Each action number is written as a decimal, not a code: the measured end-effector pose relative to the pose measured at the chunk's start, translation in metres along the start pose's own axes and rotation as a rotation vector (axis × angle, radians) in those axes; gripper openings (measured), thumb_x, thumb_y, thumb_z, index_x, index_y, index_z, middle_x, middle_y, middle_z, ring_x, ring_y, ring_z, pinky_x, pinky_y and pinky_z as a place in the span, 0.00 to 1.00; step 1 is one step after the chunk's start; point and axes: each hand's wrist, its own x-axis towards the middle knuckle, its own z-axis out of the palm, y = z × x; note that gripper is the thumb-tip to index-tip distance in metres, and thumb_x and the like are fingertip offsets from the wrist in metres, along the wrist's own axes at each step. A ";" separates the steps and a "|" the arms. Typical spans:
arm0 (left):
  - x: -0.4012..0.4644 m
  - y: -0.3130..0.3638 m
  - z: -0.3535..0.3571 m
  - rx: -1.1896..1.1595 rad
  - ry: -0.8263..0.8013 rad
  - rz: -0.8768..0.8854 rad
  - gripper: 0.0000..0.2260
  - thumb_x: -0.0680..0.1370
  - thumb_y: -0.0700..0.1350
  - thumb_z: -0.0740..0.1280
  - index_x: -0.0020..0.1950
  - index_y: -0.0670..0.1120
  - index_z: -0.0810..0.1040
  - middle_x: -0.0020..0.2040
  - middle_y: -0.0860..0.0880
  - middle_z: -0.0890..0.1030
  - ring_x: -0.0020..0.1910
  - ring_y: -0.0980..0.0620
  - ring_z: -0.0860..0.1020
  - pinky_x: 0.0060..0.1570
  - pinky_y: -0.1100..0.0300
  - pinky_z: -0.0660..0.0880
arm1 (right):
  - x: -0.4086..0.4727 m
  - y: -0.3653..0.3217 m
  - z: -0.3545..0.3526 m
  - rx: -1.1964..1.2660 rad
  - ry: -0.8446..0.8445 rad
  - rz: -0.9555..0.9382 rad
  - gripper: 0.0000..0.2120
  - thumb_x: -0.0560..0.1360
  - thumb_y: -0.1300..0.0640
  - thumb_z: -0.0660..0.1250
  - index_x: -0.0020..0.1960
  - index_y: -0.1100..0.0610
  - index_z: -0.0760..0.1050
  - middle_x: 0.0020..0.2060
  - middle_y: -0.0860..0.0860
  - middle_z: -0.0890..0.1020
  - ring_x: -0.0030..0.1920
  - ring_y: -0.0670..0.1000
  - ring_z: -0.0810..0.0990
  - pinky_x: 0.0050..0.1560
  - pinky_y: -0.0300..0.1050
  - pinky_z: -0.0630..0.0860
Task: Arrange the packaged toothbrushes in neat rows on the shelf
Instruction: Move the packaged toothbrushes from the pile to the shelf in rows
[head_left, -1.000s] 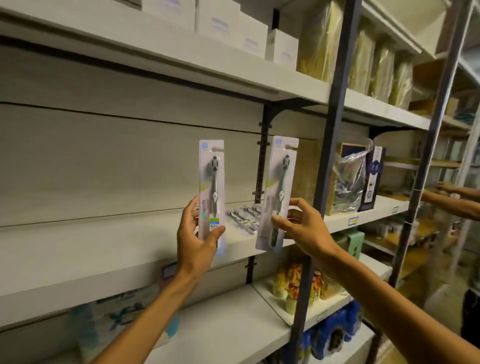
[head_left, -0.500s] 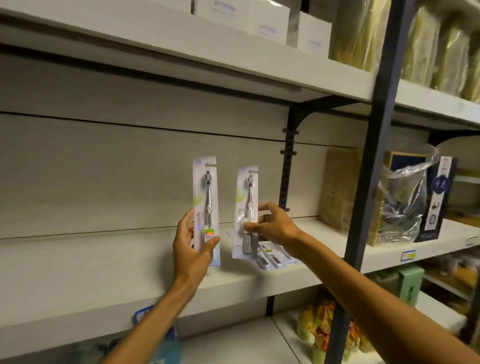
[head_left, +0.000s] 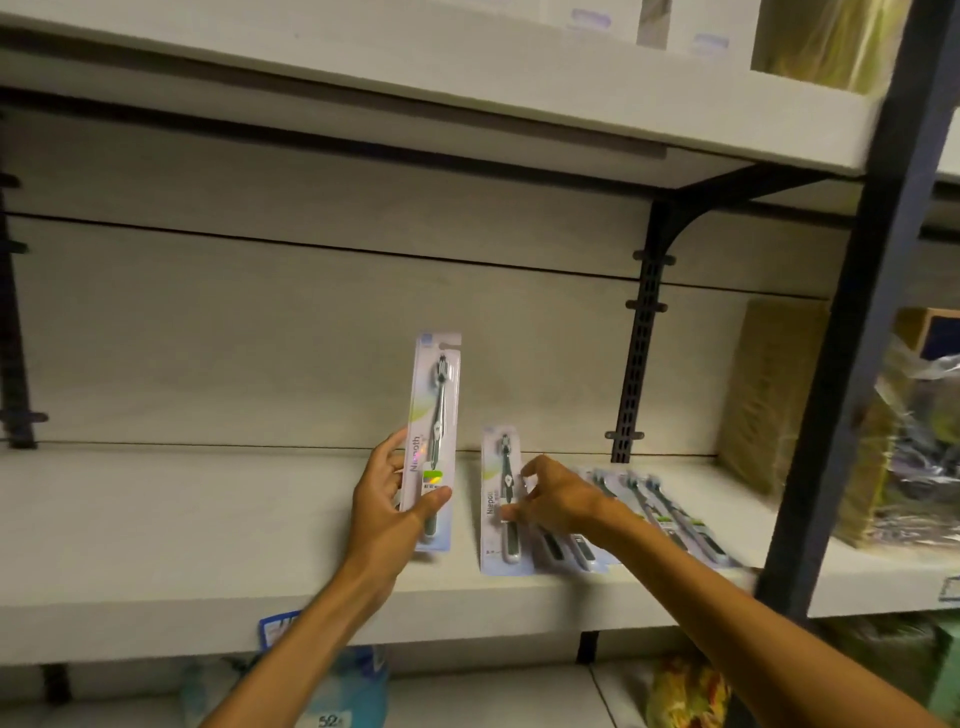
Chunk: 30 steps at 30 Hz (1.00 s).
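The left hand (head_left: 387, 506) grips a long white carded toothbrush pack (head_left: 435, 441) upright, long axis twelve-to-six. At its three o'clock, the right hand (head_left: 553, 501) pinches another pack (head_left: 497, 499) lying flat on the white shelf (head_left: 208, 519), beside the row (head_left: 670, 514).

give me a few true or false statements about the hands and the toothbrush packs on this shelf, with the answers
1. The left hand holds a toothbrush pack upright. True.
2. The right hand is raised well above the shelf, holding nothing. False: it is down at shelf level, fingers on the pack lying flat.
3. More packs lie flat to the right of the right hand. True.
4. The pack in the left hand lies flat on the shelf. False: it stands upright in the hand.
5. The packs already laid down sit at the left end of the shelf. False: they are toward the right, near the dark upright post.
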 end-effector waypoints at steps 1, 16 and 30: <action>0.000 -0.001 0.000 -0.001 0.001 -0.006 0.29 0.71 0.31 0.71 0.66 0.53 0.68 0.58 0.51 0.79 0.52 0.52 0.81 0.38 0.65 0.78 | 0.001 0.002 0.000 -0.053 -0.010 -0.008 0.26 0.71 0.50 0.73 0.63 0.55 0.66 0.54 0.55 0.80 0.52 0.54 0.80 0.56 0.52 0.78; 0.002 -0.005 -0.002 0.033 -0.026 -0.034 0.29 0.70 0.33 0.72 0.67 0.52 0.68 0.58 0.55 0.78 0.56 0.53 0.79 0.45 0.62 0.79 | 0.007 0.010 0.004 -0.452 -0.104 -0.236 0.16 0.77 0.51 0.66 0.64 0.51 0.77 0.65 0.53 0.75 0.62 0.55 0.74 0.65 0.47 0.71; 0.002 -0.002 0.001 0.051 -0.210 -0.208 0.30 0.72 0.30 0.69 0.70 0.51 0.68 0.57 0.50 0.81 0.53 0.54 0.81 0.42 0.60 0.80 | -0.003 0.070 -0.026 0.205 0.682 -0.575 0.28 0.70 0.43 0.71 0.68 0.42 0.67 0.70 0.44 0.65 0.69 0.45 0.64 0.66 0.45 0.64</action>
